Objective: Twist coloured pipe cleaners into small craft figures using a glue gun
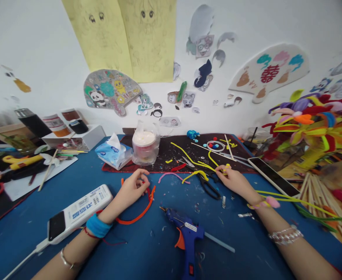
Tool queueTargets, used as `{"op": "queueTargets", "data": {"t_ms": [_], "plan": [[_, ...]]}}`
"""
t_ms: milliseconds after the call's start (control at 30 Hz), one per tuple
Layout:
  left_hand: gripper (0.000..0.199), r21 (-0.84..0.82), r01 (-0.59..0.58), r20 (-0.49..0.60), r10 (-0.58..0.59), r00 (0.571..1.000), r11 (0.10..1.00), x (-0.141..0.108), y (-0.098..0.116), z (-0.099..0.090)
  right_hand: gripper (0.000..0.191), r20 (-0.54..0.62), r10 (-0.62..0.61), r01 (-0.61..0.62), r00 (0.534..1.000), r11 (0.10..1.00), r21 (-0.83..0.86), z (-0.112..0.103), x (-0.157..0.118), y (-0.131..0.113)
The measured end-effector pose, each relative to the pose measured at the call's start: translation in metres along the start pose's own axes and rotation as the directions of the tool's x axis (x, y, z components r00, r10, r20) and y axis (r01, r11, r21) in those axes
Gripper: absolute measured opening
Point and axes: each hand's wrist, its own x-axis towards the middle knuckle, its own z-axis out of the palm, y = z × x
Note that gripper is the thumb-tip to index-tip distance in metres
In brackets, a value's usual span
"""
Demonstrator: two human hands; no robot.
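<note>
My left hand [134,188] rests with curled fingers on the blue table covering [162,249], over an orange pipe cleaner [138,217] that loops beneath it. I cannot tell whether those fingers grip it. My right hand [236,182] pinches the end of a yellow pipe cleaner [201,175] at the edge of a dark work mat [159,155]. Black-handled scissors [208,186] lie just left of that hand. A pink pipe cleaner [173,177] lies between my hands. A blue hot glue gun [186,237] sits below them, with a glue stick [219,242] beside it.
A white power strip [80,210] lies left of my left forearm. A tissue pack [114,153] and a bagged tub [145,142] stand at the back. A phone [272,177], craft sticks [313,198] and pipe-cleaner flowers [311,120] crowd the right.
</note>
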Motion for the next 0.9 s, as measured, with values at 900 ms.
{"op": "queueTargets", "data": {"t_ms": [900], "plan": [[0.018,0.376,-0.072,0.103,0.036,0.994,0.924,-0.021,0.024,0.002,0.026,0.0,0.009,-0.009,1.0,1.0,-0.01,0.0,0.0,-0.002]]}}
